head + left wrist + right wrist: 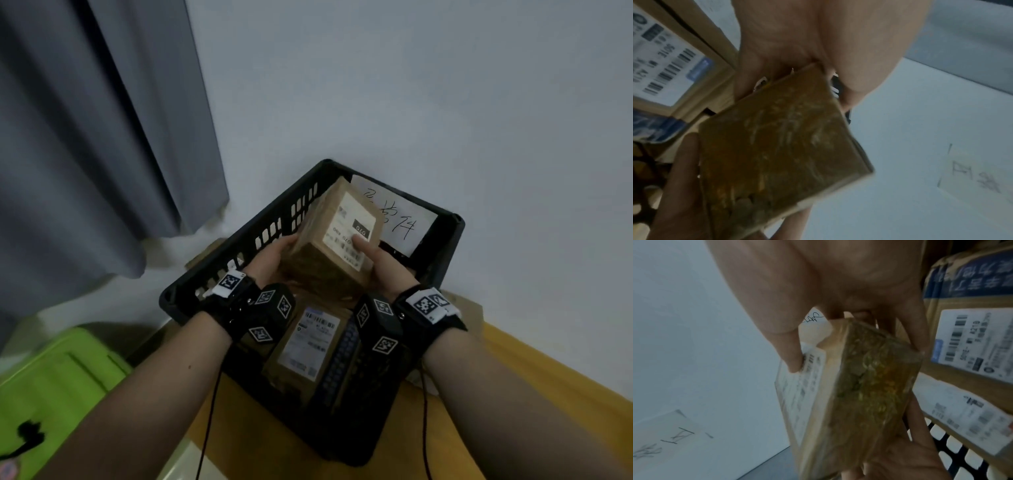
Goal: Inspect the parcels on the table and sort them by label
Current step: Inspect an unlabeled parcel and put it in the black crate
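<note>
Over a black plastic basket (219,260) I hold a brown cardboard parcel (329,250) between both hands. Its white shipping label (349,226) faces up towards me. My left hand (274,251) grips its left side, and my right hand (373,258) grips its right side with the thumb (792,353) pressed on the label. The parcel's tape-covered end (781,146) fills the left wrist view. In the basket below lies a second labelled parcel (308,342), beside a box with blue printed tape (342,363). A third labelled parcel (966,415) shows in the right wrist view.
A handwritten paper sign (400,219) leans on the basket's far wall. The basket stands on a wooden table (513,394) in a corner of white walls, with a grey curtain (85,137) on the left. A green lidded bin (58,377) sits at lower left.
</note>
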